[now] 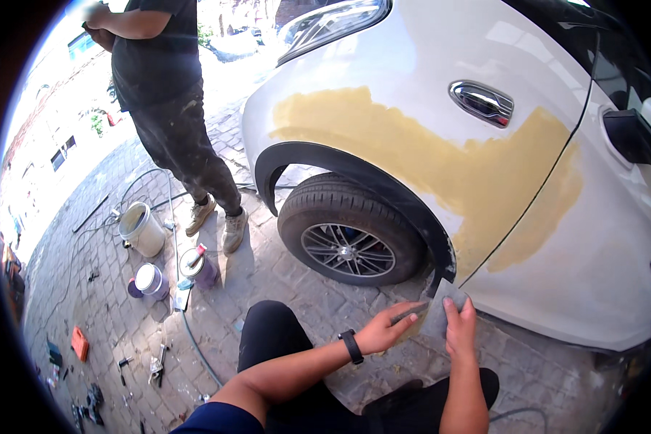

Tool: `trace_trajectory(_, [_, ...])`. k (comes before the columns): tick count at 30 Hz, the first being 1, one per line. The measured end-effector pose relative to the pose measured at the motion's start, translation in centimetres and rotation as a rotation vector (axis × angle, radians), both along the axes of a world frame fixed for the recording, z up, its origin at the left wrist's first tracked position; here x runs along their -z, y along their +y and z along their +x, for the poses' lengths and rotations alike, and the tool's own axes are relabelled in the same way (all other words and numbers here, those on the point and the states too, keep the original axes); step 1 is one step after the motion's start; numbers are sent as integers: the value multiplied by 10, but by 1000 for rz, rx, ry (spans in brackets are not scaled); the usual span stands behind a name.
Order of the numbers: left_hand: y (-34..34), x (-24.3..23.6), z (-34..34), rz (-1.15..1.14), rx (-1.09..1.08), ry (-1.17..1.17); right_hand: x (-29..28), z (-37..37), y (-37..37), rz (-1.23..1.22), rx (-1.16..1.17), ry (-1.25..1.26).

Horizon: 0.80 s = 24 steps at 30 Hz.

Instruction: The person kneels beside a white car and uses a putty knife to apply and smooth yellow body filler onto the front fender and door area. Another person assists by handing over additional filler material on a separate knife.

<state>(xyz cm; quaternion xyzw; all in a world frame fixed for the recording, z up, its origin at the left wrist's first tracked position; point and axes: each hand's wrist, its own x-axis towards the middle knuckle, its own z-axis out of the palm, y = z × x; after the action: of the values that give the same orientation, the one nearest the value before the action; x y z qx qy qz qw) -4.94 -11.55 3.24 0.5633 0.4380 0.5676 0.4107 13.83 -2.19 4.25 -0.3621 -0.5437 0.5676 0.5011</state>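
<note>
My left hand, with a black band on its wrist, is closed on a thin flat piece, dark along its edge; its kind does not show clearly. Closed on a flat grey sheet is my right hand, thumb on its face. Something yellowish shows between the two hands. Both hands are close together above my knees, near the lower rear end of the black wheel arch. Beyond them, the white car's fender carries a broad dull-yellow patch that runs across the gap onto the door.
A front wheel stands ahead of me. A person in dark clothes stands at the left. Near their feet are a white bucket, smaller tins and a hose. An orange block and scattered tools lie on the paving.
</note>
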Motion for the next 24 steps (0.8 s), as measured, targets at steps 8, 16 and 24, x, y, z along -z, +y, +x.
trace_trajectory(8, [-7, 11, 0, -177, 247, -25, 23, -10, -2, -145, 111, 19])
trace_trajectory(16, [-3, 18, -17, -389, 233, -330, 45, -21, -18, -126, -125, -29])
trace_trajectory(24, [-4, 40, -21, -530, 308, -657, 29, -18, -27, -19, -270, -230])
